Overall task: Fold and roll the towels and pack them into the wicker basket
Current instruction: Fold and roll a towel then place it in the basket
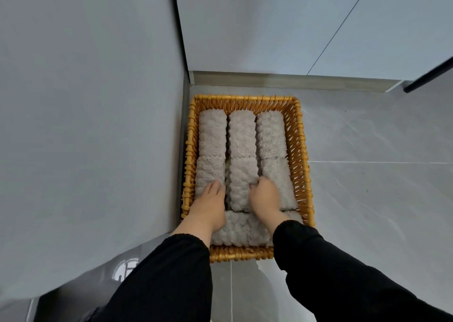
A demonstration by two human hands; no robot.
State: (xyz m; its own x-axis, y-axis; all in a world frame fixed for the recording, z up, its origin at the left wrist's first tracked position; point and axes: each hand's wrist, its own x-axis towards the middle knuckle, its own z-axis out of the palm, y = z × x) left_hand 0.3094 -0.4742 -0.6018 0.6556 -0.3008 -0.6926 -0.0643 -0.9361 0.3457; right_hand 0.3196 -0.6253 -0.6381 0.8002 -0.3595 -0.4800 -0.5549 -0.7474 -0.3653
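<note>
The yellow wicker basket [301, 150] stands on the floor in a wall corner, filled with several grey rolled towels. Three rolls lie side by side at the far end [242, 133], three more fill the middle row, and one roll lies crosswise at the near end [237, 230]. My left hand [210, 205] rests flat on the near-left roll [210, 169], fingers fairly straight. My right hand [264, 196] has its fingers curled down into the gap between the middle roll [241, 182] and the right roll [280, 182], hooked on the middle roll's edge.
A grey wall [85, 125] runs close along the basket's left side and another wall [269, 27] stands just behind it. Grey floor tiles [380, 174] extend to the right. A black bar [429, 76] crosses the upper right corner.
</note>
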